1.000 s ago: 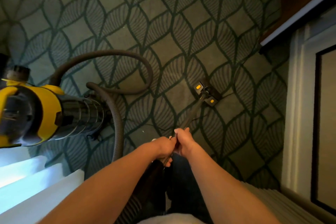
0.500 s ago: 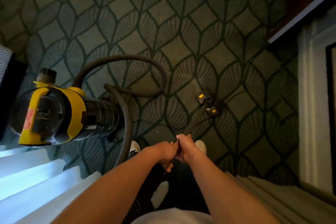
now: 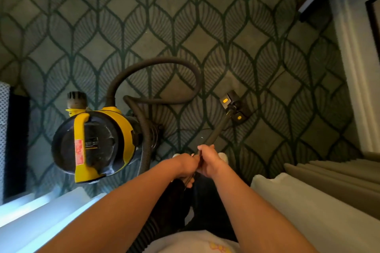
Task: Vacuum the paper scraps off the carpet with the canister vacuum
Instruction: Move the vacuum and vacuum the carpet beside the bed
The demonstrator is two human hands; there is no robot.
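Observation:
Both hands grip the vacuum wand near its top end: my left hand sits lower, my right hand just above it. The wand slopes down and away to the dark floor head with two yellow marks, which rests on the leaf-patterned carpet. The yellow and black canister stands on the carpet to my left. Its dark hose loops out ahead, then runs back past the canister toward my hands. A tiny pale speck lies beside the wand; no larger paper scraps show.
A pale curtain or bedding lies at the lower left. Pleated pale fabric fills the lower right. A white door frame runs along the right edge. A dark object stands at the far left. My shoes peek out below my hands.
The view has swung left and back, so the canister now shows whole and nearer the middle. The floor head has come closer to my feet. Both hands keep their grip on the wand.

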